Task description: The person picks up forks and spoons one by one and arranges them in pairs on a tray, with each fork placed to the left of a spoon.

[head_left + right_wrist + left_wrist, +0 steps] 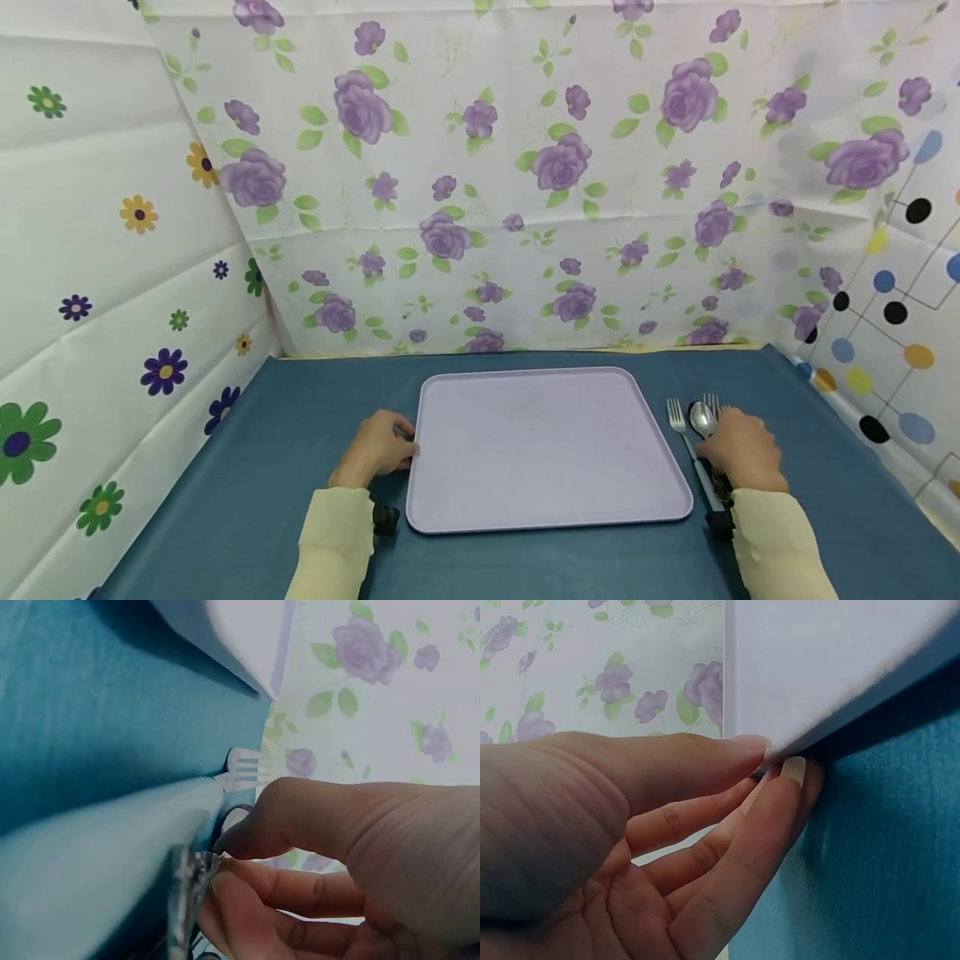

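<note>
So on the far left, the person's left grip (378,448) has thumb over and fingers under the edge of a pale lilac, rounded rectangular tray (551,450), which sits mid-bench on dark blue cloth (225,508). Tray looks placed already, imo, but no cutlery's on it. Just right of it there's a metal fork with a pale blue-grey handle (692,450), lying apart from the tray, then a shiny silver spoon (702,419) and more fork tines (711,402). The right grip (744,454) is pinching a silvery patterned handle (180,900), can't tell whose. I'd guess the cutlery is what's left to sort.
</note>
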`<act>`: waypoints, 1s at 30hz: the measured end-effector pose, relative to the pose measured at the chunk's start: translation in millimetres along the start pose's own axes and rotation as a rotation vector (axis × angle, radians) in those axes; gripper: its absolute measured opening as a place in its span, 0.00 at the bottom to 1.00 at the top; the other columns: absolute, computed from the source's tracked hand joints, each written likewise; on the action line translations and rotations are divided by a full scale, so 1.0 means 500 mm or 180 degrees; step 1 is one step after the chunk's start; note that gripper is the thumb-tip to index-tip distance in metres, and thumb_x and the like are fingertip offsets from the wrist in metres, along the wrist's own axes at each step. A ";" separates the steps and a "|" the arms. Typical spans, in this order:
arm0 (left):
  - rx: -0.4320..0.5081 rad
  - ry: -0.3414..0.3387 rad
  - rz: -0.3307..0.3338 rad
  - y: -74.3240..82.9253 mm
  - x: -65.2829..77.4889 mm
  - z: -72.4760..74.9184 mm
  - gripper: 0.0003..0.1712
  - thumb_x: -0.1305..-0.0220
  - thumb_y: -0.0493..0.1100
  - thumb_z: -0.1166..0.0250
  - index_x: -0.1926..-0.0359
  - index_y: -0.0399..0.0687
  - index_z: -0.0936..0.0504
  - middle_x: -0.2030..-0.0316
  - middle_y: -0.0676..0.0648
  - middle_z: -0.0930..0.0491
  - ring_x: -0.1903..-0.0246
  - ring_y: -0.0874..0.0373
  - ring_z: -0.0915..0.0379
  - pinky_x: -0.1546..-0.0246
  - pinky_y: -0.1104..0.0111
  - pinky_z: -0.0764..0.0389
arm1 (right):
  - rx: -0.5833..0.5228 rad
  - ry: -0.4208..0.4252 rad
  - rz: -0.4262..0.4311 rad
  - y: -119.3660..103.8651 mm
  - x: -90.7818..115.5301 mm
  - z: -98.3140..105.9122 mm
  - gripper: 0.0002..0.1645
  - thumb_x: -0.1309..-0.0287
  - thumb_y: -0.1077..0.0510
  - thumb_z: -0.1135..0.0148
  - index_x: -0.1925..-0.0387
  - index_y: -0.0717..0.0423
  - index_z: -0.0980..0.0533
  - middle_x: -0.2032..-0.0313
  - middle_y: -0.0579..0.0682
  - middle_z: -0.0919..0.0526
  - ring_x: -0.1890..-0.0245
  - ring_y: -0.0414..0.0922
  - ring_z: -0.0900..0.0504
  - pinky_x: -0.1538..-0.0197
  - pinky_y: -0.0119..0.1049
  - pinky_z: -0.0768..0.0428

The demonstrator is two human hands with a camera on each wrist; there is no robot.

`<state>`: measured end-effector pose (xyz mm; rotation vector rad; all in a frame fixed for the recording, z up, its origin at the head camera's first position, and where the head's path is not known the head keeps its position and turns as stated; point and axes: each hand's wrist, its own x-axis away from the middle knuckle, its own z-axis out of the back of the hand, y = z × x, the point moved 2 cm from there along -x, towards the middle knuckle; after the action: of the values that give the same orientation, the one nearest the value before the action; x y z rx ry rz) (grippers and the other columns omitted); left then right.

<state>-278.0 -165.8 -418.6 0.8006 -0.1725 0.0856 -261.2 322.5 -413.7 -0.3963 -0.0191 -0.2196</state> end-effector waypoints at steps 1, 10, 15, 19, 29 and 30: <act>-0.0003 0.0004 -0.0005 0.000 0.000 0.000 0.15 0.43 0.33 0.33 0.54 0.33 0.21 0.73 0.43 0.20 0.78 0.56 0.21 0.74 0.63 0.16 | 0.0020 0.0016 -0.0014 -0.001 0.000 -0.001 0.30 0.51 0.57 0.33 0.56 0.80 0.29 0.66 0.74 0.23 0.74 0.61 0.24 0.76 0.56 0.22; -0.0039 0.0017 -0.0012 0.000 0.000 -0.001 0.15 0.43 0.33 0.32 0.54 0.33 0.21 0.74 0.44 0.20 0.78 0.57 0.22 0.73 0.62 0.16 | 0.0049 0.0048 -0.0240 0.001 -0.001 -0.003 0.35 0.51 0.54 0.31 0.51 0.78 0.31 0.59 0.78 0.26 0.68 0.69 0.25 0.69 0.65 0.24; -0.0039 0.0029 -0.0018 0.001 0.000 0.000 0.15 0.43 0.33 0.32 0.54 0.33 0.21 0.74 0.44 0.20 0.78 0.56 0.21 0.73 0.62 0.16 | 0.0058 -0.0008 -0.0240 -0.001 0.001 0.007 0.31 0.50 0.54 0.32 0.52 0.74 0.29 0.58 0.77 0.26 0.67 0.69 0.25 0.69 0.64 0.24; -0.0037 0.0024 -0.0029 0.001 -0.001 0.000 0.16 0.44 0.33 0.32 0.54 0.33 0.21 0.74 0.44 0.20 0.78 0.56 0.21 0.73 0.62 0.16 | -0.0021 -0.0080 -0.0156 -0.007 0.007 0.012 0.14 0.49 0.56 0.35 0.72 0.66 0.26 0.74 0.65 0.25 0.76 0.58 0.26 0.77 0.51 0.26; -0.0056 0.0015 0.0016 -0.001 -0.003 0.000 0.15 0.43 0.33 0.32 0.54 0.34 0.20 0.74 0.44 0.20 0.78 0.56 0.22 0.73 0.62 0.16 | -0.0064 -0.0549 0.0339 -0.020 0.003 -0.003 0.21 0.49 0.59 0.35 0.93 0.51 0.31 0.92 0.42 0.40 0.90 0.39 0.38 0.84 0.32 0.36; -0.0061 0.0014 0.0015 -0.001 -0.003 0.000 0.15 0.43 0.33 0.32 0.54 0.34 0.20 0.74 0.44 0.20 0.78 0.56 0.22 0.73 0.62 0.16 | -0.0039 -0.0597 0.0360 -0.021 0.002 -0.004 0.19 0.50 0.60 0.35 0.92 0.53 0.29 0.91 0.43 0.38 0.90 0.39 0.36 0.84 0.32 0.36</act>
<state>-279.6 -166.4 -419.4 0.7810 -0.1709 0.0899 -262.4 311.8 -411.6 -0.4279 -0.1794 -0.0705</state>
